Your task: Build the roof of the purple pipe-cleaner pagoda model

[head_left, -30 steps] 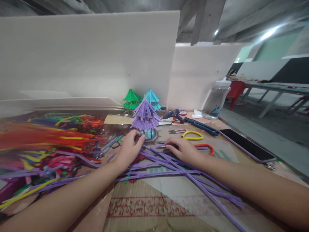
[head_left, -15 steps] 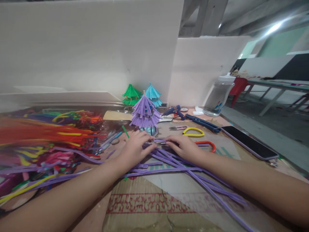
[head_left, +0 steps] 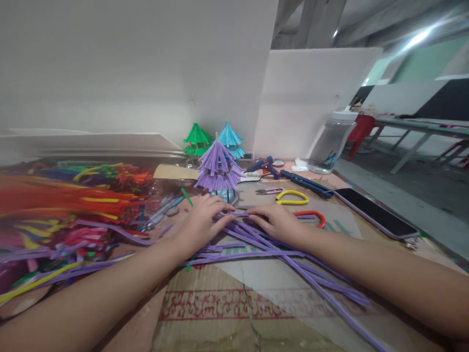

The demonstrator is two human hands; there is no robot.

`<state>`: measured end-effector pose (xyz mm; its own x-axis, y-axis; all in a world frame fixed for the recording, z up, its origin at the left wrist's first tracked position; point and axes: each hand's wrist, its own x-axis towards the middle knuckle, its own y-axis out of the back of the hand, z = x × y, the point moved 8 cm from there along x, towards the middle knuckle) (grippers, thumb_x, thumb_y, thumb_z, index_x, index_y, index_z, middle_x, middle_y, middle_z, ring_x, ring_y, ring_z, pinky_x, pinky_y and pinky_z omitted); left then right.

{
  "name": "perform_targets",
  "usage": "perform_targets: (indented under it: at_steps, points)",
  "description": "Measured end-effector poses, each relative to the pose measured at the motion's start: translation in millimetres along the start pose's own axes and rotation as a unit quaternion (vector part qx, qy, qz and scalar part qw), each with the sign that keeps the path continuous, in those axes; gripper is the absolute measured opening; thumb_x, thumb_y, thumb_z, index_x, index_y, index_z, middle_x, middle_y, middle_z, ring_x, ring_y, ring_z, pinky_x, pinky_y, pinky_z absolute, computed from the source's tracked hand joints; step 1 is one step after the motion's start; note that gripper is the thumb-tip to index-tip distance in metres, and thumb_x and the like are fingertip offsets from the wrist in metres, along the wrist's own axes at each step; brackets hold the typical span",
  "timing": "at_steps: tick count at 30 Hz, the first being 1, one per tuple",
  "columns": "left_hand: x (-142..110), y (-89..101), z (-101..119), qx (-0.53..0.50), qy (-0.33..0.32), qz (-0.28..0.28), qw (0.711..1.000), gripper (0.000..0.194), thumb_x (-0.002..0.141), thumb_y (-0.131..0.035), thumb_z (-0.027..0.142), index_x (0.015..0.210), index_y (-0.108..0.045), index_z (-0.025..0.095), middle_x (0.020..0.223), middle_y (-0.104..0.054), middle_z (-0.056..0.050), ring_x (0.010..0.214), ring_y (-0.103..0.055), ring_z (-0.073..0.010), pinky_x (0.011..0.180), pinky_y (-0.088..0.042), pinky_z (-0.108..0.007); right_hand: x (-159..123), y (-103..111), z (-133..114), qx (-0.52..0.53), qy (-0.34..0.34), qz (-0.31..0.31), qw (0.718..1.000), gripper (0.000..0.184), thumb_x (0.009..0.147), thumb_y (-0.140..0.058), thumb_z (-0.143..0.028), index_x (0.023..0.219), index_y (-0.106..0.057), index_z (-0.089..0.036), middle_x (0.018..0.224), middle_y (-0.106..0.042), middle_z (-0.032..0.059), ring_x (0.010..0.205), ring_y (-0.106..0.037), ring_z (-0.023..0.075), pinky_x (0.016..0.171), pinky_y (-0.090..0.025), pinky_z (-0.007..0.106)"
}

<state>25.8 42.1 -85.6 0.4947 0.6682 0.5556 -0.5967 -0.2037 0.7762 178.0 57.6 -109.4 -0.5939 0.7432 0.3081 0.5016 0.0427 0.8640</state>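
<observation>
Long purple pipe cleaners [head_left: 278, 254] lie fanned over flattened cardboard [head_left: 220, 313]. My left hand [head_left: 203, 222] and my right hand [head_left: 278, 222] meet at their far ends, fingers curled and pinching the same short purple piece [head_left: 240, 214] between them. Just behind the hands stands a small purple tiered pagoda model [head_left: 218, 168] on a pale blue base. A green pagoda [head_left: 198, 139] and a blue pagoda [head_left: 230, 138] stand behind it against the white board.
A big heap of coloured pipe cleaners [head_left: 66, 205] fills the left. Behind the hands lie a blue glue gun [head_left: 262, 167], small snips [head_left: 270, 190], yellow [head_left: 292, 197] and orange [head_left: 311, 215] loops. A phone [head_left: 375, 212] and plastic jar [head_left: 331, 142] sit right.
My left hand left the purple pagoda's base and came down to meet my right hand on the purple pipe cleaners. The view has tilted slightly.
</observation>
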Motion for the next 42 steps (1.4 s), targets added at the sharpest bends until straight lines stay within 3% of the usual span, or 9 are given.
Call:
perform_targets:
  at_steps: [4, 9, 13, 22, 27, 30, 42]
  points:
    - [0.8, -1.6, -1.0, 0.007, 0.006, -0.008, 1.000, 0.019, 0.094, -0.057, 0.031, 0.086, -0.067, 0.018, 0.088, -0.068, -0.003, 0.086, -0.055, -0.0197, 0.080, -0.039, -0.033, -0.8, 1.3, 0.6, 0.009, -0.012, 0.006, 1.000, 0.030, 0.097, -0.046, -0.033, 0.107, -0.070, -0.019, 0.102, -0.075, 0.0065, 0.092, -0.068, 0.0215, 0.079, -0.046, 0.031]
    - [0.8, -2.6, -8.8, 0.000, 0.050, -0.015, 0.999, 0.020, 0.095, -0.055, 0.031, 0.082, -0.061, 0.017, 0.086, -0.065, -0.002, 0.087, -0.054, -0.0205, 0.082, -0.038, -0.034, -2.1, 4.0, 5.2, 0.023, -0.056, 0.014, 0.998, 0.023, 0.096, -0.047, -0.033, 0.098, -0.065, -0.019, 0.084, -0.072, 0.0045, 0.077, -0.064, 0.0186, 0.068, -0.043, 0.029]
    - [0.5, -3.0, -14.4, 0.008, 0.072, -0.012, 0.997, 0.019, 0.096, -0.054, 0.030, 0.082, -0.058, 0.017, 0.086, -0.063, -0.004, 0.087, -0.054, -0.0218, 0.079, -0.038, -0.035, -1.6, 6.4, 3.3, 0.039, -0.040, 0.028, 0.998, 0.019, 0.095, -0.047, -0.030, 0.093, -0.062, -0.019, 0.084, -0.069, 0.0044, 0.076, -0.062, 0.0175, 0.069, -0.042, 0.029]
    - [1.6, -1.9, -16.5, 0.035, 0.083, -0.003, 0.996, 0.022, 0.098, -0.044, 0.026, 0.082, -0.055, 0.017, 0.083, -0.060, -0.005, 0.084, -0.054, -0.0224, 0.076, -0.038, -0.034, -1.3, 16.9, 7.1, 0.054, -0.040, 0.083, 0.994, 0.016, 0.095, -0.044, -0.026, 0.089, -0.057, -0.019, 0.079, -0.063, 0.0029, 0.073, -0.057, 0.0160, 0.066, -0.040, 0.026]
    - [0.9, -1.4, -14.3, 0.020, 0.065, -0.012, 0.998, 0.032, 0.101, -0.037, 0.031, 0.084, -0.060, 0.017, 0.084, -0.063, -0.005, 0.084, -0.054, -0.0227, 0.078, -0.038, -0.036, -0.9, 12.6, 9.0, 0.051, -0.046, 0.072, 0.995, 0.015, 0.095, -0.047, -0.028, 0.091, -0.058, -0.020, 0.079, -0.064, 0.0018, 0.073, -0.058, 0.0154, 0.067, -0.041, 0.026]
    - [0.5, -1.2, -11.2, -0.011, 0.054, -0.015, 0.998, 0.030, 0.100, -0.042, 0.036, 0.092, -0.065, 0.018, 0.092, -0.067, -0.005, 0.089, -0.054, -0.0224, 0.082, -0.038, -0.036, -0.3, 8.5, 10.5, 0.056, -0.056, 0.057, 0.995, 0.014, 0.094, -0.049, -0.028, 0.091, -0.060, -0.020, 0.080, -0.066, 0.0018, 0.073, -0.060, 0.0154, 0.067, -0.042, 0.026]
    - [1.9, -5.6, -5.2, 0.006, 0.020, -0.038, 0.999, 0.025, 0.095, -0.055, 0.038, 0.086, -0.070, 0.020, 0.088, -0.068, -0.002, 0.086, -0.056, -0.0193, 0.080, -0.038, -0.033, -1.9, 6.4, 10.9, 0.049, -0.059, 0.043, 0.996, 0.018, 0.094, -0.049, -0.031, 0.098, -0.063, -0.020, 0.078, -0.068, 0.0011, 0.069, -0.060, 0.0148, 0.065, -0.042, 0.026]
